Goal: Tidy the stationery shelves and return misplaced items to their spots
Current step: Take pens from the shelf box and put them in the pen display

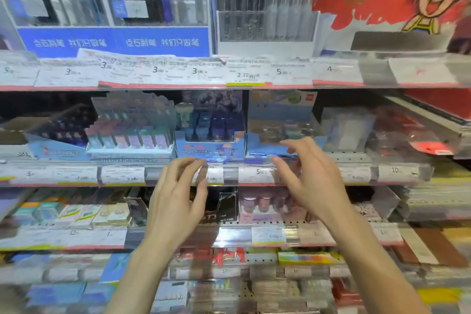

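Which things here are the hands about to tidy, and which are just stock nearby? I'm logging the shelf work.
In hand:
left hand and right hand, both empty, fingers spread
blue display box on the middle shelf, just ahead of them

Just nearby:
pastel display box
pen racks above
price tags
red cartoon display

Behind the left hand's fingers (190, 168), a white price label (212, 176) is partly hidden, its digits unreadable. Beside the right hand's fingers (288, 168), the clear packets in a pale blue cardboard display box (280, 120) blur together, contents indistinct.
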A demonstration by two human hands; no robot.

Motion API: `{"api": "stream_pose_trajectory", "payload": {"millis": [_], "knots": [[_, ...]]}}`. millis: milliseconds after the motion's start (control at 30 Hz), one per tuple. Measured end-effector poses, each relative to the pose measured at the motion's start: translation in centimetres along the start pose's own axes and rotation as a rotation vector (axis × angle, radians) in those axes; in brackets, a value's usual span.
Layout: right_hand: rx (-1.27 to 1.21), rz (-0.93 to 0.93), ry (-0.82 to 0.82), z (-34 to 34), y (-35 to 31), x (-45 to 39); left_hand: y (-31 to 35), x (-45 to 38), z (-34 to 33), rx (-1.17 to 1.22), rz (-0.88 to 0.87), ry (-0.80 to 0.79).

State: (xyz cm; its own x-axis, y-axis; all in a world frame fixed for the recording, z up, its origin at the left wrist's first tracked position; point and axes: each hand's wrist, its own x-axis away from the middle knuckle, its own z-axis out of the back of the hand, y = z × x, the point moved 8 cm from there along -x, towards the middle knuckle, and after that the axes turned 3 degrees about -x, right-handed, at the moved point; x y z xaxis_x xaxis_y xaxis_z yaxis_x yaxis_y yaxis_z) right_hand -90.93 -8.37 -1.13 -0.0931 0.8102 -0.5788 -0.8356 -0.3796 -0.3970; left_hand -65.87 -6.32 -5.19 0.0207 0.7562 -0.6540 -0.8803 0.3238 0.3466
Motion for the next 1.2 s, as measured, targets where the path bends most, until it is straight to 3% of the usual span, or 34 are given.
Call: {"api": "stream_pose_trajectory", "payload": {"millis": [200, 600, 900, 1200], "knots": [[0.069, 0.181, -0.251, -3.3, -4.2, -4.4, -0.9, -1.2, 0.1, -0.022, -0.040, 0.002], [0.142, 0.158, -0.463, -5.3, -4.3, -5.3, -1.4, -3.0, -0.1, -0.004, -0.018, -0.020], [0.135, 0.132, -0.533, -5.7, -4.2, -5.8, -1.1, -4.2, -0.4, -0.081, -0.042, -0.056], [0.037, 0.107, -0.457, -5.1, -3.9, -5.9, -1.3, -4.8, -0.5, -0.088, -0.042, -0.070]]}}
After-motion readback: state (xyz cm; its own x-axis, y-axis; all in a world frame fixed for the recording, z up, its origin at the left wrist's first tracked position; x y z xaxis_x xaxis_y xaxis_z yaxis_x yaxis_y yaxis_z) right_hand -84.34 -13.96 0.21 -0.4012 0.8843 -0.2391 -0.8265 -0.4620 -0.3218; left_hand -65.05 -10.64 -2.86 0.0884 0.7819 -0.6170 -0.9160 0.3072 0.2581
